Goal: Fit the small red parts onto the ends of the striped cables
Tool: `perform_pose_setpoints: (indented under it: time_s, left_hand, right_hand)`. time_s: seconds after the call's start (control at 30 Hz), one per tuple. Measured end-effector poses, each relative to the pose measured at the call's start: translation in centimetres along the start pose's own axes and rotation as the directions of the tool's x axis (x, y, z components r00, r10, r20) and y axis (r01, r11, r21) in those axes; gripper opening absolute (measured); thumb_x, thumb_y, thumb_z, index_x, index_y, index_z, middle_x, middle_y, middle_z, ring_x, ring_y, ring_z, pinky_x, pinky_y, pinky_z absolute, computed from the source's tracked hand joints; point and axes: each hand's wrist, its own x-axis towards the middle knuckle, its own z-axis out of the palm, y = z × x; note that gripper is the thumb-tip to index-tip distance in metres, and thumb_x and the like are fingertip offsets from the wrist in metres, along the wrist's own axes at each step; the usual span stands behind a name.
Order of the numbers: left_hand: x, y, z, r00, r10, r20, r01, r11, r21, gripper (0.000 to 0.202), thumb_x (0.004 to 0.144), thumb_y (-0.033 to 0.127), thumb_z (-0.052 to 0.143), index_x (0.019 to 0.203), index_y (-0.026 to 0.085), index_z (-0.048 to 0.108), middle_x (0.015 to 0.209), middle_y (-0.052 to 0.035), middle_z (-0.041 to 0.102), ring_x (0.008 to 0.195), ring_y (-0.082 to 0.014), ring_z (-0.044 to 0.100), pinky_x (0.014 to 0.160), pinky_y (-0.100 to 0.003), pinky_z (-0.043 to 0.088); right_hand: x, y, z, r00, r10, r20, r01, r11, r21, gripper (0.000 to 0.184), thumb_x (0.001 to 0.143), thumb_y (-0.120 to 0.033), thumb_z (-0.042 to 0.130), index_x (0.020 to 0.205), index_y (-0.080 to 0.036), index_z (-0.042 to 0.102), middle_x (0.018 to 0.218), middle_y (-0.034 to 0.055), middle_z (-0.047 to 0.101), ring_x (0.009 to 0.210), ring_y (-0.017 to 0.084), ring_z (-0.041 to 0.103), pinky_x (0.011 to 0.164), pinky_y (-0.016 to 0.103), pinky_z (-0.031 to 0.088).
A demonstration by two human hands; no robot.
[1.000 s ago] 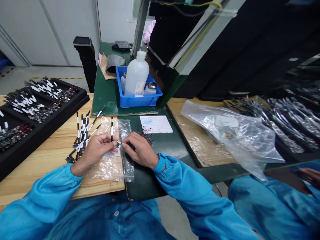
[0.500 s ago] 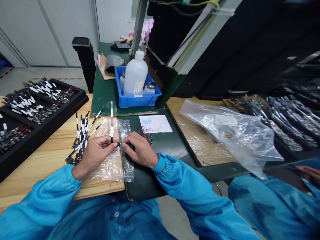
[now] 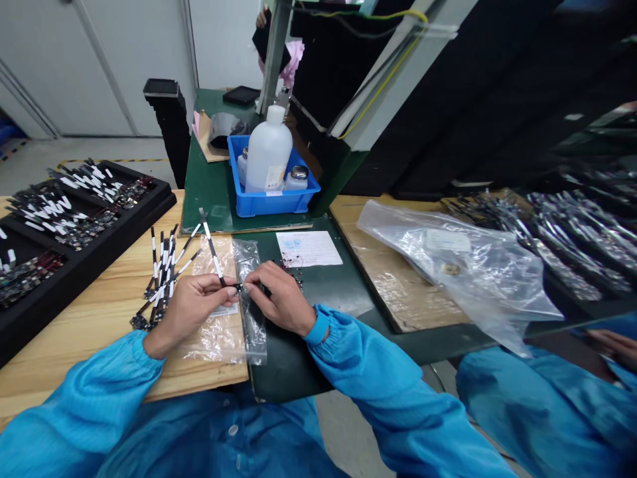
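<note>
My left hand (image 3: 192,305) is closed, thumb against fingers, on a small circuit board with a black-and-white flat cable (image 3: 213,251) that sticks up and leans left. My right hand (image 3: 281,299) pinches at the board's right end; what lies between its fingertips is too small to make out. Under both hands lies a clear plastic bag (image 3: 213,342). Left of my left hand is a loose pile of similar boards with flat cables (image 3: 162,275). Just beyond my right hand, small dark parts with thin red wires (image 3: 297,271) lie on the green mat.
A black tray (image 3: 94,242) of boards stands at left. Ahead, a blue bin (image 3: 273,204) holds a large white bottle (image 3: 269,149) and smaller ones. A printed paper (image 3: 311,247) and a large clear bag (image 3: 448,249) lie to the right. A co-worker's blue sleeve (image 3: 542,405) is at far right.
The flat cable has tipped from upright to leaning left; both hands stay almost in place. In the background, a person in pink has raised a dark flat object off the table.
</note>
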Motion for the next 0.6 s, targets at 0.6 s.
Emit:
perform_pose_setpoints:
  time_s: [0.6]
  left_hand:
    - [-0.1, 0.1, 0.4, 0.997, -0.012, -0.08, 0.003, 0.994, -0.106, 0.045, 0.062, 0.044, 0.09, 0.092, 0.014, 0.077, 0.086, -0.007, 0.08, 0.077, -0.0233, 0.077, 0.079, -0.034, 0.064]
  right_hand:
    - [-0.3, -1.1, 0.6, 0.969, -0.041, -0.242, 0.033, 0.999, -0.037, 0.01, 0.091, -0.015, 0.061, 0.097, -0.023, 0.063, 0.084, 0.0038, 0.069, 0.076, 0.018, 0.063, 0.073, 0.033, 0.054]
